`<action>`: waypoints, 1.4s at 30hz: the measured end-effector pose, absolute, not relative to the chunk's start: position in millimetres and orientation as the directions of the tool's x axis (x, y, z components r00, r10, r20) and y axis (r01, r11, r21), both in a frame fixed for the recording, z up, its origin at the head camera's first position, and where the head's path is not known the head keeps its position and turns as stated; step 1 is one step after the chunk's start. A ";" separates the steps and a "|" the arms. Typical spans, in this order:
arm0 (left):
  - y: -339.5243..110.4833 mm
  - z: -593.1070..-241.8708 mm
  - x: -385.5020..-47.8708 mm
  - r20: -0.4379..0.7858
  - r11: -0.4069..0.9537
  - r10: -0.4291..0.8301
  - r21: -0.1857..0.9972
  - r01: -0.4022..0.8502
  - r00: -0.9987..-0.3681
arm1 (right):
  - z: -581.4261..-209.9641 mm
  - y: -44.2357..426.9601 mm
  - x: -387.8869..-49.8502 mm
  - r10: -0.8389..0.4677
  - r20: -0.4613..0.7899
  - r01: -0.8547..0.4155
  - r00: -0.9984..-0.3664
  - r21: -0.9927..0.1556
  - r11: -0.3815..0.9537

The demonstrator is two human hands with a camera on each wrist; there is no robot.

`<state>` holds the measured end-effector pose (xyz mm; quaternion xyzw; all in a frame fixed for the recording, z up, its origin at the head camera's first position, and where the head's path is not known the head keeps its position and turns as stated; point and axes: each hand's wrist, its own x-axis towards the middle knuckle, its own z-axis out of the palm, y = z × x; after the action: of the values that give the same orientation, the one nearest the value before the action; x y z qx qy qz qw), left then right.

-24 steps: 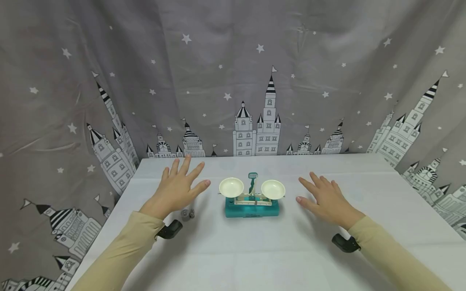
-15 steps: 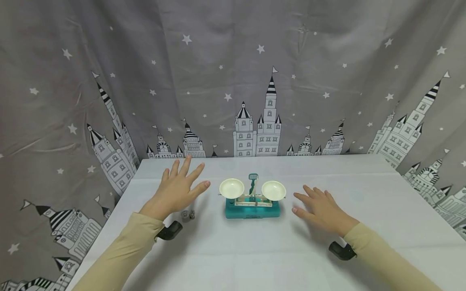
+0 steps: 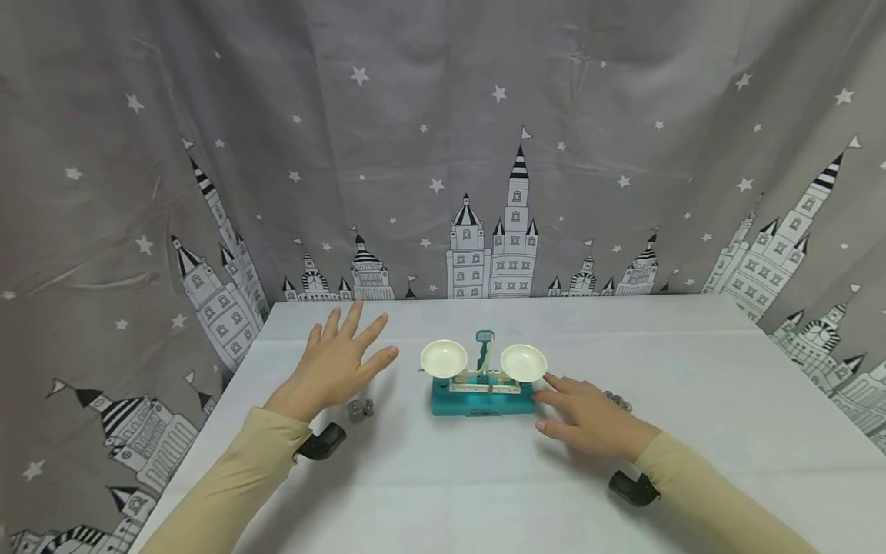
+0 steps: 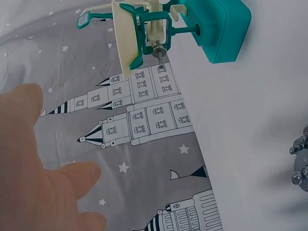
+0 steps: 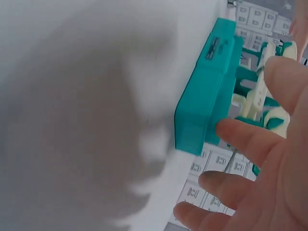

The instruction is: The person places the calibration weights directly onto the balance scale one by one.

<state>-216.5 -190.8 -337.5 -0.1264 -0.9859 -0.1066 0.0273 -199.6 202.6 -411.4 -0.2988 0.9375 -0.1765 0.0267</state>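
No words or numbers can be read. The teal and cream plastic balance scale (image 3: 482,405) bears 1 small dark label (image 5: 212,48) on its base's front; its cream beam (image 5: 260,94) seems to carry tiny marks, too blurred to decipher.

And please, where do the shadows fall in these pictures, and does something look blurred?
Head view: soft shadows lie on the white table beside the left sleeve and the right sleeve; right wrist view: a broad shadow with finger-like edges spreads left of the teal balance; left wrist view: the left hand looks softer than the printed castle.
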 end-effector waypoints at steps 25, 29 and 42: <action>-202.6 -341.9 -209.5 0.062 0.941 0.260 0.209 0.267 -0.964 | -430.4 176.7 -210.4 -0.611 0.113 -0.571 -0.784 -0.518 0.637; -204.4 -343.7 -208.9 0.050 0.936 0.269 0.220 0.273 -0.962 | -434.5 174.2 -211.3 -0.576 0.133 -0.548 -0.806 -0.537 0.642; -213.7 -344.7 -202.2 0.037 0.934 0.260 0.245 0.261 -0.965 | -449.5 165.6 -216.6 -0.418 0.226 -0.466 -0.880 -0.582 0.666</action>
<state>-202.2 -213.7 -344.7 -0.1323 -0.9833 -0.1247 0.0022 -216.6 165.6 -449.5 -0.2423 0.9121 -0.3288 -0.0365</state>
